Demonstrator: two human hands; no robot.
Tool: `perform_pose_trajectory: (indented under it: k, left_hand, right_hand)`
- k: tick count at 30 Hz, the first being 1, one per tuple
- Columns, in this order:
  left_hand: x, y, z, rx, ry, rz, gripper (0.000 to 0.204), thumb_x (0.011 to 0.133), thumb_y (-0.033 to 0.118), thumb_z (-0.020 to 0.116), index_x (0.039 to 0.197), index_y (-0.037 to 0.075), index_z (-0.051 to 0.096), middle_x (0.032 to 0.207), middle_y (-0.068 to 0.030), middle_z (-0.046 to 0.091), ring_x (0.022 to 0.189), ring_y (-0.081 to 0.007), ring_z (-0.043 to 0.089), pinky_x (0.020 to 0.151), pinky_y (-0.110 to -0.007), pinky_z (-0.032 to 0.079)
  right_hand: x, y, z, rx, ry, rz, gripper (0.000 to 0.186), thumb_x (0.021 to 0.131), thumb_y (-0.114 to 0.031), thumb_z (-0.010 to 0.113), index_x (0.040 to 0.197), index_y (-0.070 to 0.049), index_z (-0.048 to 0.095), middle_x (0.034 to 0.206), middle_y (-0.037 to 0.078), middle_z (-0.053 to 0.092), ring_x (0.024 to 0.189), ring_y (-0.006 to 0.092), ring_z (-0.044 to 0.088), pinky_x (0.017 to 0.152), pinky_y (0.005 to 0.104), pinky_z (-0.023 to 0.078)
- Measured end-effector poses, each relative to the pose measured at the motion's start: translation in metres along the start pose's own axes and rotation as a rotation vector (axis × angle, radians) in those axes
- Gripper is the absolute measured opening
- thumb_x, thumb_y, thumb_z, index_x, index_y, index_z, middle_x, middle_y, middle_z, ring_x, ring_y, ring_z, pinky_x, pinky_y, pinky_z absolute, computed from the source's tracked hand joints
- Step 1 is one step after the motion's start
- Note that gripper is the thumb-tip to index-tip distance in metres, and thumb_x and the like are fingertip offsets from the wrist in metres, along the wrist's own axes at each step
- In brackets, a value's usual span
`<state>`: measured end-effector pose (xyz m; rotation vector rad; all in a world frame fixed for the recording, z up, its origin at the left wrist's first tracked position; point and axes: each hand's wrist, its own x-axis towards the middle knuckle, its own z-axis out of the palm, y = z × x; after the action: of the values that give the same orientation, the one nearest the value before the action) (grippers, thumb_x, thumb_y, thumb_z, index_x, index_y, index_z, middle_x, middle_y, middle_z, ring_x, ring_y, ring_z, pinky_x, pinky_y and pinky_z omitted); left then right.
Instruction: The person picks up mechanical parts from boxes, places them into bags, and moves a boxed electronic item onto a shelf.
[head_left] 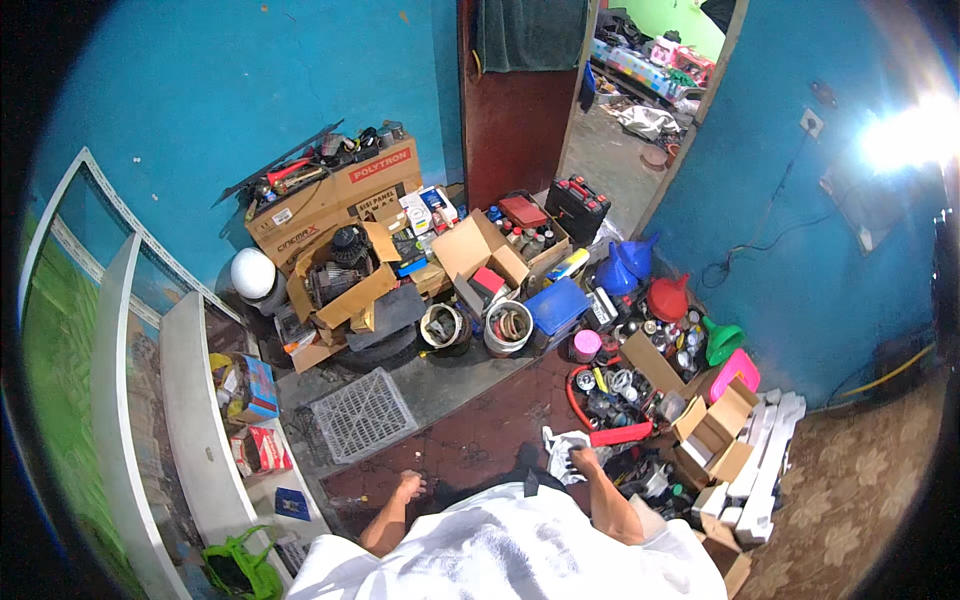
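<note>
**A white cloth (562, 458) in the right hand (583, 461), clutter to the front and sides**

We saw the right hand gripping the crumpled cloth at its edge, just beside a long red object (621, 435); whether it was fabric or thin plastic, hanging or resting, we could not tell. The left hand (409, 486) was well apart over the reddish floor (480, 420), fingers curled—too small for us to say whether it was closed on anything.

A white shirt (500, 550) hid the upper arms and much of the floor below. Glare from a lamp (908, 137) washed out part of the blue wall (780, 230), and the black rim cut off the shelving (195, 400) at left. The contents of two white pails (509, 347) were hard to make out.

As for writing, the large cardboard box (335, 195) carried pale capitals on a red band and dark print below—both readable. The blue-and-white packet (428, 208) near it bore print too tiny for us.
</note>
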<state>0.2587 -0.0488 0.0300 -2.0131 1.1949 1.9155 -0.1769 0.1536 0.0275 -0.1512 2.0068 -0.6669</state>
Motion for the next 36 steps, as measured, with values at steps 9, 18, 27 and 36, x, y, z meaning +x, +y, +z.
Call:
perform_pose_trajectory:
  k: [9, 18, 27, 36]
  left_hand:
    - [0.004, 0.122, 0.095, 0.006, 0.047, 0.129, 0.025, 0.089, 0.017, 0.048, 0.108, 0.003, 0.056, 0.094, -0.0109, 0.065, 0.07, -0.0176, 0.062, 0.063, -0.032, 0.049]
    - [0.033, 0.251, 0.12, 0.127, 0.032, 0.244, 0.024, 0.084, 0.014, 0.055, 0.105, 0.003, 0.059, 0.087, -0.01, 0.065, 0.072, -0.0163, 0.062, 0.063, -0.03, 0.05]
    - [0.215, 0.407, 0.162, 0.547, -0.175, 0.536, 0.022, 0.087, 0.02, 0.051, 0.098, 0.004, 0.061, 0.097, -0.0162, 0.064, 0.095, -0.0306, 0.061, 0.082, -0.037, 0.046]
    - [0.453, 0.612, 0.128, 0.599, 0.21, 0.785, 0.014, 0.084, 0.007, 0.051, 0.096, -0.001, 0.055, 0.092, -0.0209, 0.06, 0.09, -0.0392, 0.056, 0.078, -0.043, 0.045]
  right_hand:
    - [0.052, -0.092, -0.046, -0.383, -0.014, -0.42, 0.028, 0.082, -0.017, 0.054, 0.105, -0.002, 0.062, 0.08, 0.013, 0.066, 0.065, 0.0206, 0.065, 0.056, 0.0325, 0.054]
    - [0.121, -0.074, -0.072, 0.002, -0.272, 0.319, 0.021, 0.085, -0.015, 0.049, 0.095, 0.0, 0.06, 0.077, 0.011, 0.064, 0.06, 0.0217, 0.063, 0.048, 0.0316, 0.051]
    - [0.227, -0.11, -0.041, -0.266, -0.026, 0.131, 0.027, 0.083, -0.02, 0.053, 0.098, 0.001, 0.062, 0.081, 0.013, 0.066, 0.067, 0.021, 0.065, 0.053, 0.0317, 0.049]
    - [0.398, -0.389, 0.077, 0.067, -0.065, -0.231, 0.03, 0.087, -0.021, 0.053, 0.107, 0.0, 0.059, 0.099, 0.019, 0.064, 0.094, 0.0274, 0.062, 0.082, 0.035, 0.045]
